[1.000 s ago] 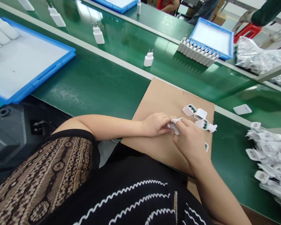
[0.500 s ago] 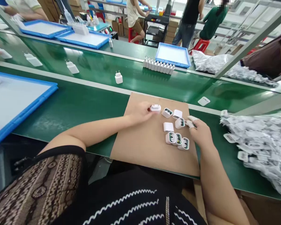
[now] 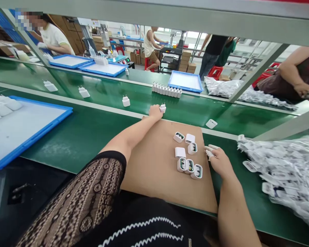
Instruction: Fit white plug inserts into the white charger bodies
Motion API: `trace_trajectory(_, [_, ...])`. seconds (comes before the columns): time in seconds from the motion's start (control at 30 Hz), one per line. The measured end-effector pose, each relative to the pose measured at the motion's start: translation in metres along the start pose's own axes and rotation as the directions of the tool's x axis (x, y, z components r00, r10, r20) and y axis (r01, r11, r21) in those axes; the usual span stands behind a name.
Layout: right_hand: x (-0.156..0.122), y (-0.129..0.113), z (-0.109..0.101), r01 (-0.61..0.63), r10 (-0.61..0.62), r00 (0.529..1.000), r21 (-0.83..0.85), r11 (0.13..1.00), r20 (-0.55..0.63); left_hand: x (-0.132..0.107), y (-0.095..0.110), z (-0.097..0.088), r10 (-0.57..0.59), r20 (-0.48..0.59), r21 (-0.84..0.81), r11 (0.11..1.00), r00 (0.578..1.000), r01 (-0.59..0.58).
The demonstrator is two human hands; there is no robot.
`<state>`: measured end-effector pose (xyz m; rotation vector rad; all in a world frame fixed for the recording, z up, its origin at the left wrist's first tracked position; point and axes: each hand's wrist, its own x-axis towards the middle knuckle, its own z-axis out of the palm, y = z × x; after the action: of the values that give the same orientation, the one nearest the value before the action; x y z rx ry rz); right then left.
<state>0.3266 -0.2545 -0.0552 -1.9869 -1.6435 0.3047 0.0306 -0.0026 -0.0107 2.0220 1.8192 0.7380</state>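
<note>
My left hand (image 3: 156, 111) reaches to the far edge of the cardboard and is closed on a white plug adapter (image 3: 163, 108), pins up, at the green belt. My right hand (image 3: 218, 159), with white covers on its fingertips, rests by the cardboard's right edge. Its fingers are stretched out and slightly apart, with nothing plainly held. Left of it, on the cardboard sheet (image 3: 154, 164), stand several open white housings (image 3: 192, 148) with green circuit boards inside. Two white housings (image 3: 180, 152) lie with smooth sides up.
More plug adapters (image 3: 126, 101) stand along the green belt (image 3: 105, 99), with a row of them (image 3: 167, 90) farther back. A flat white piece (image 3: 211, 124) lies on the belt. At right is a pile of bagged white parts (image 3: 293, 168); at left, a blue-rimmed tray (image 3: 48, 127). Other people work beyond.
My left hand has moved forward with the plug adapter, from above the cardboard to the belt. My right hand has drawn slightly away from the open housings. The camera view has tilted up.
</note>
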Motion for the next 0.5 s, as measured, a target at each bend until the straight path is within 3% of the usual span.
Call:
trace_trajectory(0.07, [-0.002,0.004,-0.003,-0.005,0.004,0.998,0.021,1.0,0.061,-0.015,0.003,-0.005,0.101,-0.079,0.0,0.995,0.992,-0.102])
trace_trajectory(0.13, [-0.005,0.008,-0.008,-0.023,0.021,0.991,0.007,1.0,0.131,-0.037,0.005,-0.01,0.322,-0.091,-0.04,0.945,0.943,-0.326])
trace_trajectory(0.2, [-0.01,0.012,-0.014,-0.038,0.048,0.985,-0.06,0.997,0.163,-0.063,0.009,-0.017,0.554,-0.032,-0.111,0.825,0.832,-0.554])
trace_trajectory(0.27, [-0.014,0.016,-0.019,-0.013,0.033,0.986,-0.117,0.993,0.163,-0.087,0.013,-0.022,0.713,0.101,-0.182,0.698,0.693,-0.692])
trace_trajectory(0.33, [-0.017,0.019,-0.024,0.056,-0.037,0.981,-0.095,0.994,0.192,-0.105,0.018,-0.022,0.792,0.251,-0.234,0.608,0.557,-0.759])
trace_trajectory(0.37, [-0.018,0.019,-0.025,0.088,-0.072,0.974,-0.068,0.994,0.216,-0.11,0.02,-0.02,0.801,0.311,-0.248,0.589,0.512,-0.769])
trace_trajectory(0.43, [-0.018,0.018,-0.027,0.099,-0.084,0.965,-0.048,0.994,0.247,-0.114,0.025,-0.011,0.784,0.374,-0.255,0.6,0.495,-0.758])
trace_trajectory(0.5, [-0.016,0.015,-0.028,0.045,-0.024,0.976,-0.092,0.995,0.218,-0.114,0.028,-0.002,0.755,0.382,-0.266,0.643,0.534,-0.718])
